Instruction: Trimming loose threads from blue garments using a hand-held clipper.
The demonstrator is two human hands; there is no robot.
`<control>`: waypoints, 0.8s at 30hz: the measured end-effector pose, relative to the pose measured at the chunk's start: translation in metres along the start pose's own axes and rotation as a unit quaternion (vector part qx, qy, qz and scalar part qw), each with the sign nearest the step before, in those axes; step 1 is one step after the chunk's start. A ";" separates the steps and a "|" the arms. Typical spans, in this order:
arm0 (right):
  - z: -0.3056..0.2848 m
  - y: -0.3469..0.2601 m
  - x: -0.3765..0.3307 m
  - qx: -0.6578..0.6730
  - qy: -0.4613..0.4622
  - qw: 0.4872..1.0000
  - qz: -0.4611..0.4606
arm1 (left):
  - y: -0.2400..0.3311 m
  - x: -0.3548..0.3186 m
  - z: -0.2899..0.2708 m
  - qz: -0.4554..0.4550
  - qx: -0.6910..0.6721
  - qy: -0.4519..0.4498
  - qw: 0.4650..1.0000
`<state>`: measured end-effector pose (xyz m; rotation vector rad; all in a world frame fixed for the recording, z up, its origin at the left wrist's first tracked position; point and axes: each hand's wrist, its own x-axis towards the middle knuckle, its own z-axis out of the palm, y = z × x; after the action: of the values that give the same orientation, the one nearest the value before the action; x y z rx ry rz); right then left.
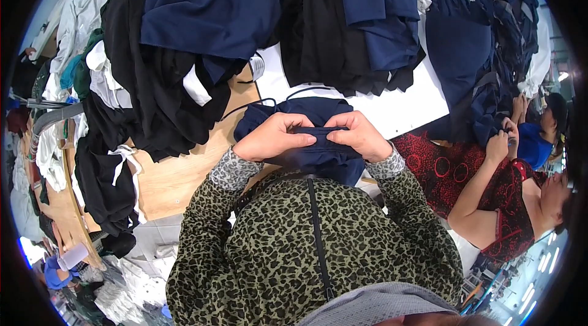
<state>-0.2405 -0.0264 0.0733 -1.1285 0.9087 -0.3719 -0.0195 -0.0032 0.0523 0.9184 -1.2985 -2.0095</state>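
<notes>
A navy garment hangs between my hands at the table's near edge, its band stretched level in front of me. My left hand pinches the band between thumb and fingers. Just to its right, my right hand grips the same band in a like pinch, with the two thumbs close together. Dark cord loops stick up from the cloth behind my left hand. More of the garment lies bunched beyond my fingers; its underside is hidden.
Heaped black garments and navy cloth fill the table's far left. Black and navy pieces lie over a white board. On the right, a person in a red-and-black top handles navy cloth. The wooden tabletop shows at left.
</notes>
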 end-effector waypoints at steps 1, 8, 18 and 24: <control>-0.001 0.001 0.000 0.000 0.000 1.000 0.000 | 0.001 -0.001 0.000 -0.010 -0.008 0.000 1.000; -0.005 0.008 0.002 0.093 -0.026 0.995 0.022 | 0.005 -0.002 0.000 -0.034 -0.035 -0.005 0.999; -0.007 0.012 0.002 0.136 -0.040 0.989 0.040 | 0.002 -0.003 -0.002 -0.054 -0.042 -0.010 0.998; 0.006 0.009 0.001 0.006 0.006 1.000 0.012 | -0.011 0.000 -0.001 0.008 0.007 0.003 1.000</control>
<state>-0.2368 -0.0199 0.0652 -1.1050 0.9293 -0.3644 -0.0195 0.0003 0.0422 0.9168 -1.3150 -1.9855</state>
